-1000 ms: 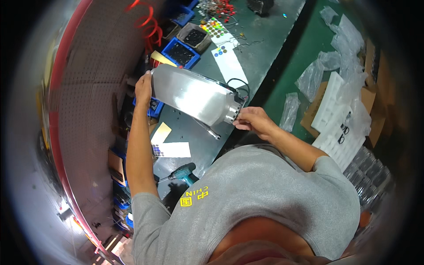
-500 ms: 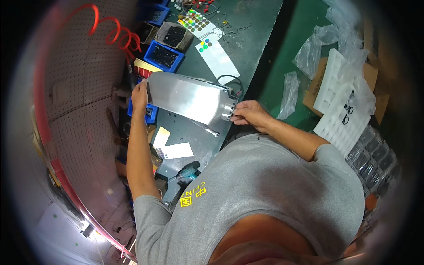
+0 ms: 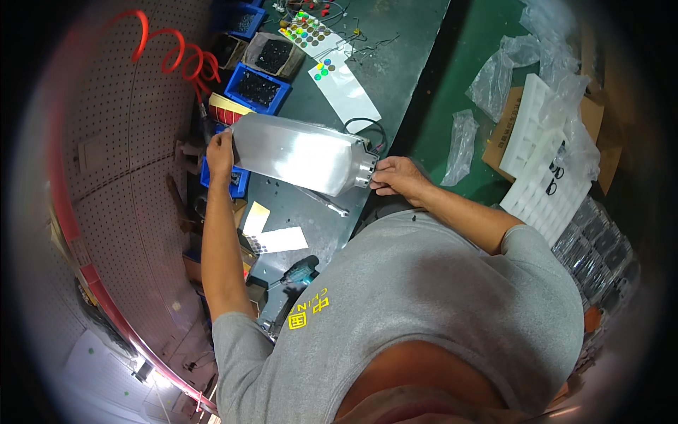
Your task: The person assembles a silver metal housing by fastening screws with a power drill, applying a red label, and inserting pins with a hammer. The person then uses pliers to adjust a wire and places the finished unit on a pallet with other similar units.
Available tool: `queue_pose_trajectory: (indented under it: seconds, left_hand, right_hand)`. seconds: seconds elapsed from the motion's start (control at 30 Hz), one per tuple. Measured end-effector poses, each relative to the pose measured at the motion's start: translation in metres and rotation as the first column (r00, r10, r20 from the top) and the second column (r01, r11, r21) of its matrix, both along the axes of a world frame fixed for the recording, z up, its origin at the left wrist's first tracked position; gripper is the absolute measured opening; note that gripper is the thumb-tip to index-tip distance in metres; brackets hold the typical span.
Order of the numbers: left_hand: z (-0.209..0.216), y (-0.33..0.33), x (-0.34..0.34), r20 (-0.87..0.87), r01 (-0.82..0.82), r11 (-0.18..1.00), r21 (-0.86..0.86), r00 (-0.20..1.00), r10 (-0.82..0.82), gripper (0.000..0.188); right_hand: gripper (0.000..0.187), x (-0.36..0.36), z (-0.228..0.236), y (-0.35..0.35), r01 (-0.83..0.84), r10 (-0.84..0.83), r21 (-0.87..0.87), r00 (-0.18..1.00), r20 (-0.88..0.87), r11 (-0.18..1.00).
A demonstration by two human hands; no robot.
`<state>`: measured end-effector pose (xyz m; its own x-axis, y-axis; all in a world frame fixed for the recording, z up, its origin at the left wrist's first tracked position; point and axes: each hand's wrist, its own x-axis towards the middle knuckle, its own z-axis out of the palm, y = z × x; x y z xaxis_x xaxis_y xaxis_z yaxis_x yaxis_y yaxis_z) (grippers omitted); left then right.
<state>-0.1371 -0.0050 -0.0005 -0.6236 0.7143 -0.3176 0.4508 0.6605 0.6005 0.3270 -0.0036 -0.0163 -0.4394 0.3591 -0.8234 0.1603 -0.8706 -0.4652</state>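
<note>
A long silver metal housing with a narrowed, slotted right end lies across the workbench between my hands. My left hand is closed on its left end, the fingertips partly hidden behind the edge. At the slotted right end, my right hand pinches the rim with thumb and fingers. A black cable loops out behind that end. Under the housing's near side, a metal wrench sticks out. Closer to my body lies a teal power screwdriver.
Blue bins of small black parts line the bench's far left. White sheets with round stickers lie beyond the housing. A red coiled air hose hangs at left. White foam trays and plastic wrap lie to the right.
The housing has tipped slightly, showing its top face more squarely. Both hands keep their hold at its ends; the whole view has shifted a little.
</note>
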Motion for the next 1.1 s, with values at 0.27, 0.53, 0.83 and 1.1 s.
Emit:
queue_pose_trajectory:
  seconds: [0.27, 0.53, 0.83, 1.1]
  left_hand:
    - [-0.032, 0.022, -0.021, 0.314, -0.002, 1.000, 0.020, 0.950, -0.004, 0.054]
    - [-0.027, 0.028, -0.010, 0.640, -0.051, 0.991, -0.125, 0.759, 0.120, 0.051]
    - [-0.026, 0.030, -0.006, 0.577, -0.080, 0.979, -0.187, 0.798, 0.175, 0.050]
    - [-0.027, 0.032, -0.007, 0.566, -0.072, 0.971, -0.228, 0.802, 0.193, 0.057]
  right_hand:
    - [0.056, -0.011, -0.009, -0.008, -0.135, 0.135, 0.022, 0.990, 0.031, 0.991]
    - [0.054, -0.016, -0.020, -0.012, -0.233, 0.226, 0.115, 0.971, 0.073, 0.966]
    - [0.053, -0.017, -0.018, -0.005, -0.295, 0.289, 0.068, 0.953, 0.089, 0.953]
    - [0.047, -0.017, -0.026, -0.010, -0.140, 0.141, -0.024, 0.987, 0.078, 0.990]
